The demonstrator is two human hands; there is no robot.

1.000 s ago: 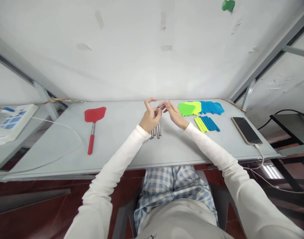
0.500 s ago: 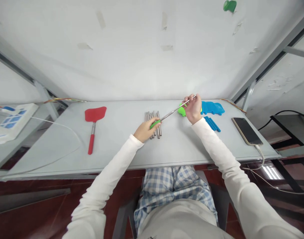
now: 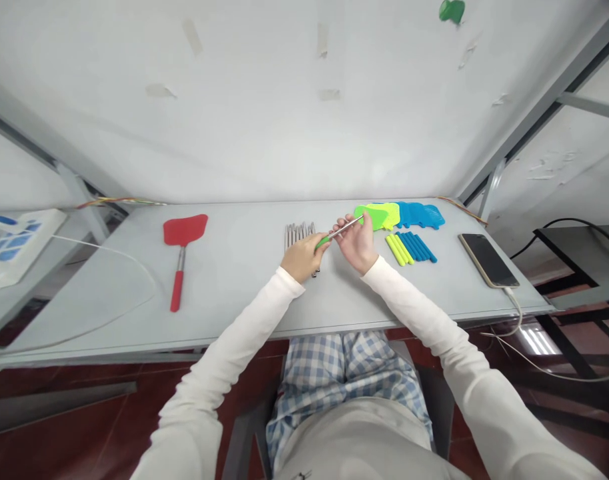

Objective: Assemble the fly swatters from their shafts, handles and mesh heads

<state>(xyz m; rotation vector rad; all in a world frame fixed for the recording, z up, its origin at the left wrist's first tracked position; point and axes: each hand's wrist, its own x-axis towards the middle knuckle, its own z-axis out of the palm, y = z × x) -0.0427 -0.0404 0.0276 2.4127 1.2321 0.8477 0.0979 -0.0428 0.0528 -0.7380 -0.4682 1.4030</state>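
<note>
Above the table (image 3: 244, 267) near its back edge, the metal rod (image 3: 349, 226) could drop beside the loose rods (image 3: 299, 231) if the left grip (image 3: 302, 259), closed on its green handle (image 3: 322, 242), slackens, the right grip's (image 3: 357, 244) hold being unclear.

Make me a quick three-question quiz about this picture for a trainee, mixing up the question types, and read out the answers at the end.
1. True or false: the red swatter lies to the left of the metal rods.
2. Multiple choice: what colour is the grip in the left hand?
A) Red
B) Green
C) Blue
3. Fill in the blank: between the yellow sticks and the phone lie the ____.

Key:
1. True.
2. B, green.
3. Blue sticks.
</note>
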